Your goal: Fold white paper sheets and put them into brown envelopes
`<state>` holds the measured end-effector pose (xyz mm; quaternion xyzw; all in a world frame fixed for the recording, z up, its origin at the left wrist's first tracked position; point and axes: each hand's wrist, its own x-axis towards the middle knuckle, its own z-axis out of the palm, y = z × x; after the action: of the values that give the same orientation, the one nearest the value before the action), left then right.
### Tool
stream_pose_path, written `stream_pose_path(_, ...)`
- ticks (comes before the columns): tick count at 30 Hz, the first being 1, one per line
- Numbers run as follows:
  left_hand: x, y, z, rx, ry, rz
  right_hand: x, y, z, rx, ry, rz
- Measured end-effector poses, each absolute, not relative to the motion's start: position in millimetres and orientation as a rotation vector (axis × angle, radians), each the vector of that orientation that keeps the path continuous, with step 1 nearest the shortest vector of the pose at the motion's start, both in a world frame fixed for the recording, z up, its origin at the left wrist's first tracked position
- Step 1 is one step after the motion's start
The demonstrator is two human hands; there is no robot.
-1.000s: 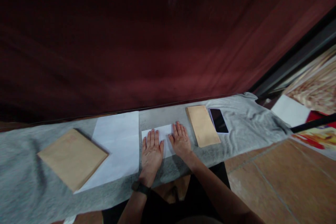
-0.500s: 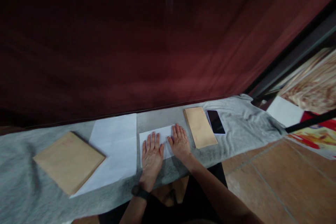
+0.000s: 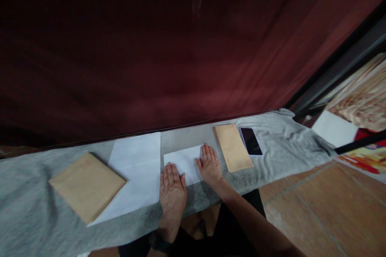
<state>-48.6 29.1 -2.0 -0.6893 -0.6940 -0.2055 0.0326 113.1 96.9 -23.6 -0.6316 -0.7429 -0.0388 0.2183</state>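
A small white sheet of paper (image 3: 187,161), which looks folded, lies on the grey cloth in front of me. My left hand (image 3: 173,188) rests flat on its near left corner, fingers stretched out. On its right end lies my right hand (image 3: 210,165), also flat with the fingers extended. Left of the paper is a larger white sheet (image 3: 138,168), partly covered by a stack of brown envelopes (image 3: 87,186) set at an angle. Just right of my right hand sits another brown envelope stack (image 3: 233,147).
A phone (image 3: 251,141) lies beside the right envelopes. The grey cloth (image 3: 277,136) covers the long narrow surface, bunched at its right end. A dark red panel (image 3: 181,68) rises behind it. Tiled floor (image 3: 325,204) and a dark bar (image 3: 358,143) are at right.
My left hand has slid toward me and left across the small paper, baring more of its middle. My right hand stays at the right end. The whole view has shifted slightly.
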Motion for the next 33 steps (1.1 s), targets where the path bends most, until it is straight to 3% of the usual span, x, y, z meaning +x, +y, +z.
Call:
stream_pose_path(13, -46.9, 10.8, -15.3, -2.285, -1.922, -0.649, 110.5, 92.8, -14.9, -1.743, -2.062, -0.081)
stream_pose_path(20, -45.2, 11.1, -13.2, -2.292, -1.901, -0.605, 92.5, 56.5, -8.4, -1.408, -2.302, 0.068)
stream_pose_path(33, -49.4, 7.9, -13.4, -2.264, -1.919, -0.695, 131.0, 49.3, -3.5, -1.857, -2.039, 0.009)
